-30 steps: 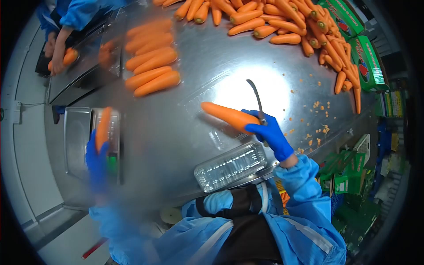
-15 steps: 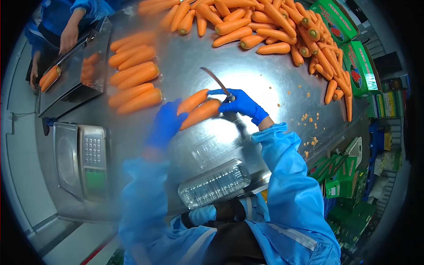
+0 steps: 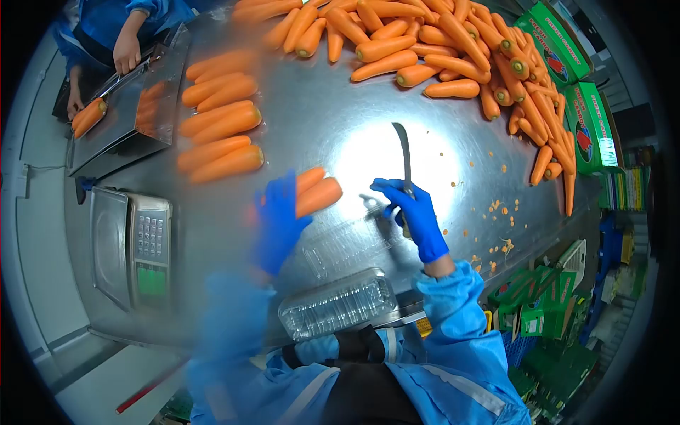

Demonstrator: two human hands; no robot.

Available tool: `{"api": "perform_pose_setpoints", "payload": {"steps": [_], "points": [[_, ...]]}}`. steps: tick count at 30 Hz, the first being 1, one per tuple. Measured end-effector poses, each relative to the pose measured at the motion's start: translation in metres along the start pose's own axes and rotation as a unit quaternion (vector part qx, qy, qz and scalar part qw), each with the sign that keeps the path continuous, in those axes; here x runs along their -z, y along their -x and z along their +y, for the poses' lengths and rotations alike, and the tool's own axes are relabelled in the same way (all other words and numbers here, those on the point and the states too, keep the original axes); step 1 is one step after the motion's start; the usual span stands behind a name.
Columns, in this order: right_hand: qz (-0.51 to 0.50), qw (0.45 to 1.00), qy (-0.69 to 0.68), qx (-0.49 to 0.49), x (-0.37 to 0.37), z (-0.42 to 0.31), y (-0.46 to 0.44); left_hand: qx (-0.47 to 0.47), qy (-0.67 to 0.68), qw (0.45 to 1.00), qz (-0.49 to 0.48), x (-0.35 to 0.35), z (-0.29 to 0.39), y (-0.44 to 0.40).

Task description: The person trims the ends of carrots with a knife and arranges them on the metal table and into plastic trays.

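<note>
Two carrots [image 3: 320, 196] lie side by side in the middle of the steel table. My left hand [image 3: 282, 223], in a blue glove, spans them from above, fingers on the far side and thumb on the near side; it is slightly blurred and hides part of them. To the right, my right hand [image 3: 421, 219], also blue-gloved, is closed round a knife with a curved blade [image 3: 406, 152] pointing away from me. Its index finger stretches out to the left. A clear plastic tray [image 3: 336, 306] sits at the near edge, with another clear plastic piece [image 3: 347, 246] behind it.
Paired carrots [image 3: 223, 124] lie in rows at left, near a digital scale [image 3: 150, 244]. A large carrot pile [image 3: 453, 49] covers the far side, beside green cartons [image 3: 591, 127]. Scraps [image 3: 503, 212] dot the right. A co-worker's hand [image 3: 127, 53] is at a metal stand [image 3: 124, 117].
My right hand has moved away from the carrots, toward me and to the right, its blade swinging more upright. The two carrots have shifted left with my left hand. The view has shifted slightly.
</note>
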State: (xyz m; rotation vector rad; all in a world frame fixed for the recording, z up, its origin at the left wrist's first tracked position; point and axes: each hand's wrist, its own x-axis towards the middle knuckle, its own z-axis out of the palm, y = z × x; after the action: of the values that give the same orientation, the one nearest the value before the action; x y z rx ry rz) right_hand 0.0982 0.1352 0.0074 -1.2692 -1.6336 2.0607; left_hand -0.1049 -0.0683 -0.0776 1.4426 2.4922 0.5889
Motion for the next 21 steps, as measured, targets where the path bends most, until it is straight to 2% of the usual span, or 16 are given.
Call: {"api": "perform_pose_setpoints", "payload": {"steps": [2, 4, 6, 9, 11, 13, 14, 18, 21], "points": [[0.016, 1.0, 0.015, -0.005, 0.013, 0.004, 0.022, -0.009, 0.011, 1.0, -0.026, 0.023, -0.031, 0.023], [0.039, 0.999, 0.001, -0.022, 0.022, 0.017, 0.044, 0.032, -0.131, 0.991, -0.026, 0.044, -0.046, 0.043], [0.053, 0.997, 0.005, -0.053, 0.026, 0.035, 0.066, 0.148, -0.257, 0.955, -0.012, 0.059, -0.052, 0.056], [0.049, 0.996, -0.019, -0.076, 0.02, 0.059, 0.091, 0.245, -0.232, 0.941, -0.038, 0.062, -0.071, 0.055], [0.053, 0.994, -0.049, -0.079, 0.007, 0.062, 0.102, 0.196, -0.512, 0.836, 0.012, 0.014, -0.125, 0.052], [0.042, 0.993, -0.079, -0.071, -0.007, 0.065, 0.107, 0.178, -0.579, 0.795, 0.025, 0.01, -0.131, 0.036], [0.031, 0.995, -0.043, -0.09, -0.009, 0.067, 0.106, 0.187, -0.52, 0.834, 0.013, 0.012, -0.136, 0.029], [0.005, 0.998, -0.052, -0.028, -0.027, 0.065, 0.111, 0.194, -0.257, 0.946, -0.04, 0.046, -0.117, -0.008], [-0.008, 0.998, -0.058, 0.019, -0.026, 0.071, 0.117, 0.184, -0.249, 0.951, -0.017, 0.037, -0.144, -0.026]]}}
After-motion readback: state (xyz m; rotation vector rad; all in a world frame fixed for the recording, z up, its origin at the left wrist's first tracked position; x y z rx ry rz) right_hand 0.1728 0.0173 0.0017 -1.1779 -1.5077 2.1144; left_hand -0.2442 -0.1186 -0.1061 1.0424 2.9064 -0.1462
